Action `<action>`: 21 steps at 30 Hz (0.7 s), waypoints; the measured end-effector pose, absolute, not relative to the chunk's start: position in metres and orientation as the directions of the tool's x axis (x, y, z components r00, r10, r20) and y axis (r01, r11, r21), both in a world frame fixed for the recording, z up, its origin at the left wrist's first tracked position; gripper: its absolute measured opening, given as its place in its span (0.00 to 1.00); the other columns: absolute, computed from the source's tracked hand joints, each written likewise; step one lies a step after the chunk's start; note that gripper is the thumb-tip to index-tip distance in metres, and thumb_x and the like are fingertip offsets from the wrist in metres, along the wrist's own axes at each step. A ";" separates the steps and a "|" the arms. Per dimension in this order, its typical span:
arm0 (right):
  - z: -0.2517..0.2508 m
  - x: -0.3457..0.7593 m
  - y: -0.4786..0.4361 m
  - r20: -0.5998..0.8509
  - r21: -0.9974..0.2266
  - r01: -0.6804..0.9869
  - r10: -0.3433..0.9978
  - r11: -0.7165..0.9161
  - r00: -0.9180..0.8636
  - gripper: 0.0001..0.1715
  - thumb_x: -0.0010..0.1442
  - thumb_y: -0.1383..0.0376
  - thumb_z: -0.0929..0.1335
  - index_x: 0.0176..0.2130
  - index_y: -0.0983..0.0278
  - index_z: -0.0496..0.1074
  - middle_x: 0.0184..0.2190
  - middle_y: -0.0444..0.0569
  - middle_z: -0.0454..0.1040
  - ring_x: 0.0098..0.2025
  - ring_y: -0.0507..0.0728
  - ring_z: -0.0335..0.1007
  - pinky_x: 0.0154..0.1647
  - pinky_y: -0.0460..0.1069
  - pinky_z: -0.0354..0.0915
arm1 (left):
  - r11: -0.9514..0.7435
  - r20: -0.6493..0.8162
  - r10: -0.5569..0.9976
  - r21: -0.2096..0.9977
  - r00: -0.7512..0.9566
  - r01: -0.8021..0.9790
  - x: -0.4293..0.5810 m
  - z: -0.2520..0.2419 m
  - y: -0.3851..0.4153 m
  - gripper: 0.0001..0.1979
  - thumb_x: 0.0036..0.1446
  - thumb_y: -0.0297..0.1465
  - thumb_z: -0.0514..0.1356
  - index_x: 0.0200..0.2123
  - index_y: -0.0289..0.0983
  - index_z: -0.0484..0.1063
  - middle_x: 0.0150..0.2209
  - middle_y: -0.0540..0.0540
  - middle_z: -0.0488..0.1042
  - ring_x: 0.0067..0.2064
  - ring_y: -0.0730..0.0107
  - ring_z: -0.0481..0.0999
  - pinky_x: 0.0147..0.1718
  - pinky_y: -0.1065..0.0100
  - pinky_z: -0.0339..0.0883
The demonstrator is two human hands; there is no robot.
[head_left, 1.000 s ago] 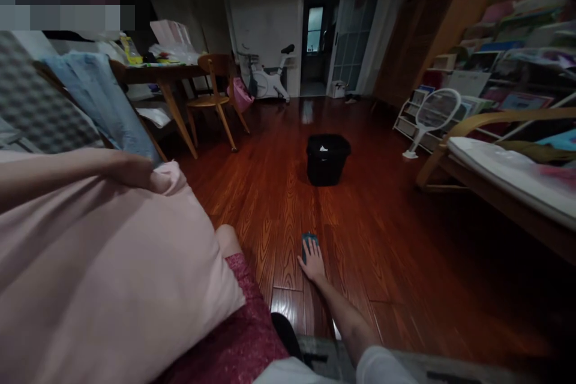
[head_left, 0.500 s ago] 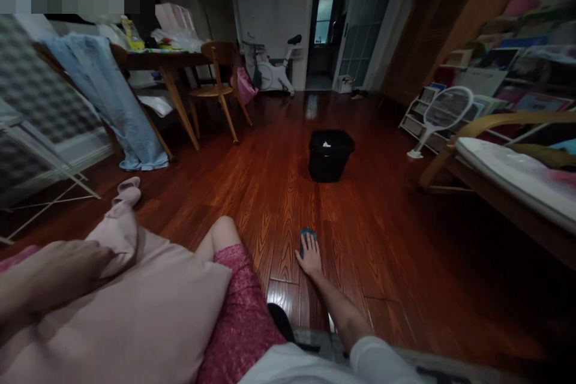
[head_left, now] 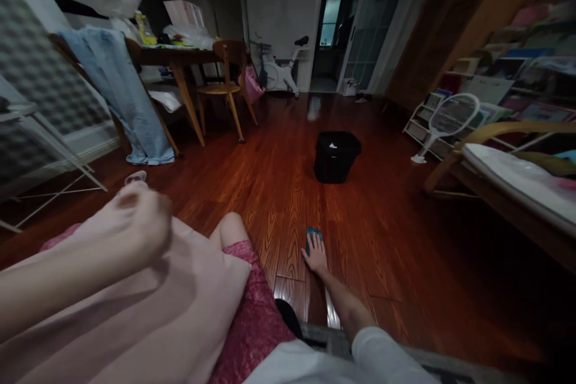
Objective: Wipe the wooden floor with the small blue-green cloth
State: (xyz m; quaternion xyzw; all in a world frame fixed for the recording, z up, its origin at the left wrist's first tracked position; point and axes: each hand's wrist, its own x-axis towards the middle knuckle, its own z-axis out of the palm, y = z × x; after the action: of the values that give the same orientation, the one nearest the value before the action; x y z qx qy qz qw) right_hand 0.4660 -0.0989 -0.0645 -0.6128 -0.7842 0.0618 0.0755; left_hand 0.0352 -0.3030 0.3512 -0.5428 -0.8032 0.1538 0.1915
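Observation:
My left hand (head_left: 139,219) is closed in a fist on the pink pillow (head_left: 148,312), which lies across my lap and the pink patterned cloth (head_left: 256,318) over my knee. The hand is blurred by motion. My right hand (head_left: 316,254) lies flat on the wooden floor (head_left: 382,240) with fingers stretched out, resting on a small teal object (head_left: 311,234) that shows just beyond the fingertips. My right arm in a white sleeve (head_left: 382,360) reaches forward from the lower edge.
A black bin (head_left: 336,157) stands on the floor ahead. A wooden table and chair (head_left: 225,87) with blue cloth (head_left: 130,102) hanging are at the left, a drying rack (head_left: 45,150) nearer. A wooden bed (head_left: 508,174) and a white racket (head_left: 445,120) are right.
My left hand pulled the pink pillow down from in front of me onto my lap, then shifted right along it. My right hand stayed on the teal object on the floor.

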 end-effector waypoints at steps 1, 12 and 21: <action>-0.065 0.466 -0.101 0.029 -0.187 0.954 0.972 0.234 -0.233 0.41 0.68 0.51 0.55 0.72 0.66 0.51 0.74 0.55 0.46 0.75 0.62 0.39 0.73 0.60 0.39 | 0.306 0.139 0.952 -0.464 -0.273 0.831 0.065 0.347 -0.262 0.23 0.61 0.42 0.55 0.43 0.27 0.79 0.43 0.35 0.79 0.59 0.31 0.66 0.55 0.34 0.56; -0.074 0.472 -0.134 0.034 -0.166 0.969 0.983 0.183 -0.180 0.36 0.70 0.52 0.51 0.71 0.59 0.56 0.73 0.50 0.51 0.74 0.59 0.43 0.71 0.58 0.46 | -0.296 -0.100 0.951 -0.005 0.294 0.955 0.267 0.196 -0.104 0.18 0.63 0.34 0.59 0.55 0.38 0.75 0.53 0.33 0.76 0.57 0.46 0.71 0.58 0.45 0.57; -0.067 0.459 -0.180 0.042 -0.178 0.970 0.986 0.166 -0.161 0.34 0.71 0.57 0.51 0.71 0.61 0.56 0.73 0.52 0.52 0.74 0.60 0.44 0.72 0.61 0.44 | -0.396 -0.266 0.875 0.086 0.404 0.914 0.221 0.069 -0.188 0.31 0.66 0.44 0.54 0.70 0.45 0.57 0.69 0.38 0.61 0.71 0.48 0.53 0.67 0.41 0.43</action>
State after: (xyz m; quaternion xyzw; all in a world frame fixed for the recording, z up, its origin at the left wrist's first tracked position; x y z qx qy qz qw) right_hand 0.4592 -0.1799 -0.0674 -0.6436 -0.7598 0.0545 0.0740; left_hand 0.2215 -0.1882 0.0692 -0.8306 -0.5387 0.0890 -0.1093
